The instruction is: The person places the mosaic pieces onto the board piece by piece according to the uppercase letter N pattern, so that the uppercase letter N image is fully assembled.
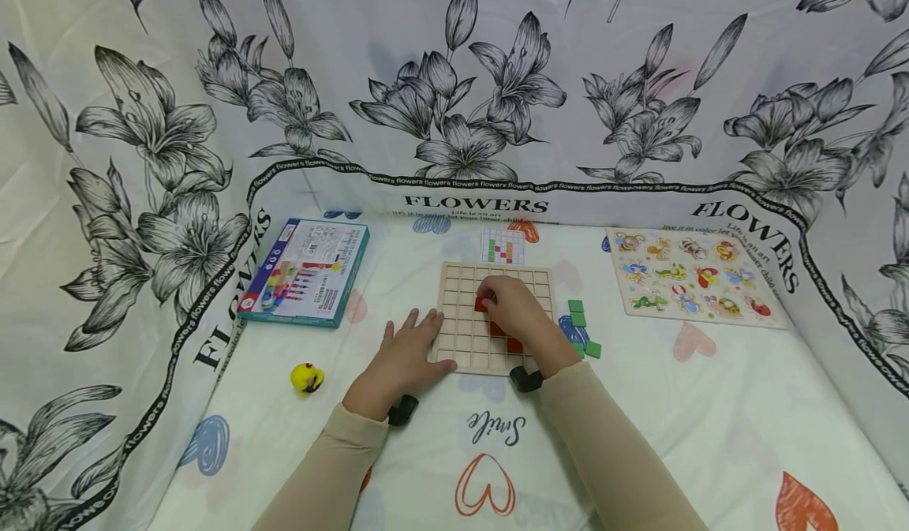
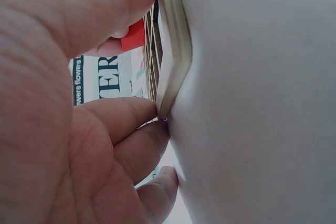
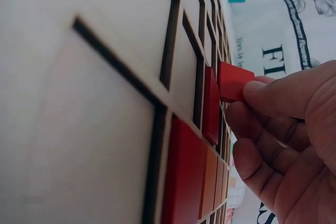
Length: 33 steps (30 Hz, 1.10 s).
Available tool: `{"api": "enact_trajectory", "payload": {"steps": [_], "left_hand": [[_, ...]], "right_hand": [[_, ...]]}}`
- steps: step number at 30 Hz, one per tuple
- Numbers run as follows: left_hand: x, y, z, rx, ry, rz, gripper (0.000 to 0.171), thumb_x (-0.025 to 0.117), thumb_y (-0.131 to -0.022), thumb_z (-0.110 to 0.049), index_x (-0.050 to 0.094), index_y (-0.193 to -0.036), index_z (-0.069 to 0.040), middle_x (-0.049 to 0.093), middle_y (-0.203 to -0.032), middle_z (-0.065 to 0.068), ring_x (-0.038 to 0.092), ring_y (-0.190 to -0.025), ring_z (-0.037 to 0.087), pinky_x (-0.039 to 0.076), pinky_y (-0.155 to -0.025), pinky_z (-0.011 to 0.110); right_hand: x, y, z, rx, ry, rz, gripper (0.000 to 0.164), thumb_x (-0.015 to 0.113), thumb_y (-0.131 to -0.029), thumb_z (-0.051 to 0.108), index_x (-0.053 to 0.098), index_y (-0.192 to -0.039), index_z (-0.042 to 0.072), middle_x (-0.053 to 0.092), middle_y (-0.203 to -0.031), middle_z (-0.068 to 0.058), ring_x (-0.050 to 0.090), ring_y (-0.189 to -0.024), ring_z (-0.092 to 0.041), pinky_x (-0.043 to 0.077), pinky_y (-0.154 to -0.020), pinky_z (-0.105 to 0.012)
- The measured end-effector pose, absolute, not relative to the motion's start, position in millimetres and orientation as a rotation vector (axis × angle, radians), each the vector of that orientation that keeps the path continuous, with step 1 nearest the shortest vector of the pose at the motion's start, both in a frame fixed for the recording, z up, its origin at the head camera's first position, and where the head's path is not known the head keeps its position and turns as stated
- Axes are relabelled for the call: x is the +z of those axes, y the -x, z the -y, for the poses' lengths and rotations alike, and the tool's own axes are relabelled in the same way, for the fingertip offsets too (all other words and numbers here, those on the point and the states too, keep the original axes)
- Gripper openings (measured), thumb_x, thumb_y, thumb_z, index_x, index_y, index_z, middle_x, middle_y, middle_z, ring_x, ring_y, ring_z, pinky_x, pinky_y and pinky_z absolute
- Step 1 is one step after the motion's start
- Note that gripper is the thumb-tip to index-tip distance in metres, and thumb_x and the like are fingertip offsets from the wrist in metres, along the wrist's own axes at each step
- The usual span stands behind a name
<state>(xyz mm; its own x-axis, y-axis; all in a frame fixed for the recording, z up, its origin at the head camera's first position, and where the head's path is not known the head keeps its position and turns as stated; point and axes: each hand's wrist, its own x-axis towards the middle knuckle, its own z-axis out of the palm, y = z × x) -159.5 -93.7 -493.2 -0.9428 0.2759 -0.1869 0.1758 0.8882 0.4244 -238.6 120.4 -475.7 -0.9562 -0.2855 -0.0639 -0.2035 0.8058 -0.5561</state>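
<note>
A wooden grid board [image 1: 461, 347] lies flat on the cloth. Its left edge and near corner are touched by my left hand [image 1: 408, 357], the fingers spread and the thumb at the near side. Over the middle of the board my right hand [image 1: 517, 306] pinches a red square tile [image 3: 234, 81] between thumb and fingertips. The tile stands tilted against the grid in the right wrist view. Beneath that hand, another red tile [image 3: 211, 106], a nearer red tile [image 3: 184, 174] and an orange tile [image 3: 209, 182] sit in cells. The right hand hides part of the grid.
A small pattern card [image 1: 503, 245] lies behind the board. Several green tiles [image 1: 578, 319] lie to its right. A boxed set [image 1: 305, 271] and a yellow toy [image 1: 307, 378] are on the left, a picture puzzle board [image 1: 696, 278] on the right. Flowered cloth [image 1: 454, 81] rises behind.
</note>
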Motion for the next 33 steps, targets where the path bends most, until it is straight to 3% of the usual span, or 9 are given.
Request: {"api": "enact_trajectory", "payload": {"steps": [15, 25, 33], "left_hand": [[-496.1, 161.3, 93.1, 0.594, -0.346, -2.821, 0.091, 0.072, -0.086, -0.054, 0.031, -0.160, -0.019, 0.028, -0.165, 0.000, 0.011, -0.155, 0.030, 0.003, -0.120, 0.063], [-490.6, 159.3, 92.2, 0.587, -0.349, -2.819, 0.092, 0.072, -0.086, -0.053, 0.030, -0.159, -0.017, 0.028, -0.164, 0.001, 0.012, -0.155, 0.031, 0.004, -0.120, 0.064], [-489.8, 158.6, 93.1, 0.584, -0.359, -2.823, 0.092, 0.072, -0.087, -0.052, 0.030, -0.159, -0.016, 0.028, -0.164, 0.002, 0.012, -0.155, 0.032, 0.005, -0.120, 0.064]], "right_hand": [[-476.3, 233.0, -120.5, -0.794, 0.406, -2.800, 0.005, 0.069, -0.096, 0.016, 0.071, -0.098, 0.019, 0.064, -0.096, 0.004, 0.058, -0.088, -0.019, 0.053, -0.084, -0.037], [-477.3, 231.3, -119.9, -0.683, 0.463, -2.840, 0.006, 0.070, -0.095, 0.017, 0.072, -0.101, 0.017, 0.063, -0.108, 0.000, 0.058, -0.097, -0.017, 0.051, -0.095, -0.038], [-474.8, 228.9, -120.4, -0.693, 0.482, -2.839, 0.008, 0.069, -0.095, 0.017, 0.072, -0.103, 0.016, 0.063, -0.110, 0.000, 0.060, -0.099, -0.018, 0.052, -0.094, -0.039]]}}
